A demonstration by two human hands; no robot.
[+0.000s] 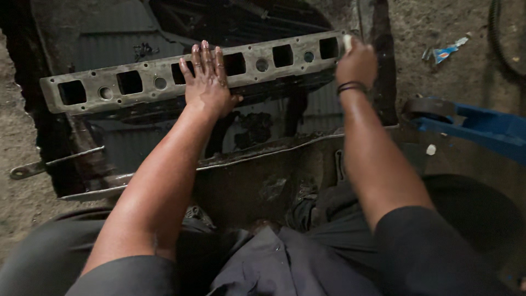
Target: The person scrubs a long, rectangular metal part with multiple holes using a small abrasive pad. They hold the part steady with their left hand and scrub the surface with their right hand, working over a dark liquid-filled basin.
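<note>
A long grey metal plate (142, 70) with several square ports and round holes lies across a dark, oily tray (164, 171). My left hand (207, 82) rests flat on the plate's middle, fingers together and stretched out. My right hand (357, 63) is at the plate's right end, closed around a small pale object (347, 42) pressed against the metal. A black band circles my right wrist (351, 86).
A blue metal tool with a dark round wheel (471, 125) lies at the right. A thin metal rod with an eye end (33, 169) sticks out at the left. A small wrapper (445, 52) lies on the dirt floor. My dark-clothed knees fill the bottom.
</note>
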